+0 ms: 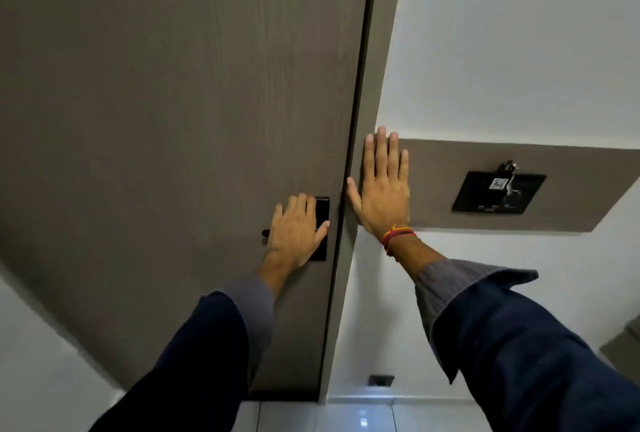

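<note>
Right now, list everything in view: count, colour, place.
door: one, grey-brown wood grain, left and centre
lock plate: one, black, at the door's right edge
lever: one, black, only its end shows to the left of the hand
door frame: one, grey-brown, right of the door
wall panel: one, grey-brown band, on the white wall
switch plate: one, black, on the panel, with something clipped at its top
wall fitting: one, dark, low near the floor
floor tiles: several, pale and glossy, bottom
bracelet: one, red and yellow thread, right wrist
sleeves: two, dark blue
left hand: lies over the lock plate and lever
right hand: flat across the frame and panel
</note>
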The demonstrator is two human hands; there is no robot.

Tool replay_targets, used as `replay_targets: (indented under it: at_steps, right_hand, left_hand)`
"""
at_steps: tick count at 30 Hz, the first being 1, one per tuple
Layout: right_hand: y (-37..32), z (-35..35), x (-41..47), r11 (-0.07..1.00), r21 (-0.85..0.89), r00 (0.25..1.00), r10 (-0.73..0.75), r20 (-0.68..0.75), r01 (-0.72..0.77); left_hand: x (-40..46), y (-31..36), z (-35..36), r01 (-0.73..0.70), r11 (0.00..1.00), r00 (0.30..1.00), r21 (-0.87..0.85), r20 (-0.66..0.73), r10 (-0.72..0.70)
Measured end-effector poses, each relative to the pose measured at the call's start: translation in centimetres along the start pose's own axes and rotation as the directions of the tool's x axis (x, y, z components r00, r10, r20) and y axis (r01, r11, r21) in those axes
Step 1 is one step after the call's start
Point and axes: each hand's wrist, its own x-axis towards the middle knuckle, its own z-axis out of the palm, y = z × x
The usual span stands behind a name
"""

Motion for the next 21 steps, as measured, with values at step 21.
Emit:
replay_targets:
  at_steps: [21]
  right_hand:
    - [0.1, 5.7, 0.6, 0.997, -0.072, 0.966, -0.013, -0.258, -0.006]
  left_hand:
    - [-1.9, 2.7, 10.4, 0.282, 0.685, 0.888, -0.671, -0.089, -0.452]
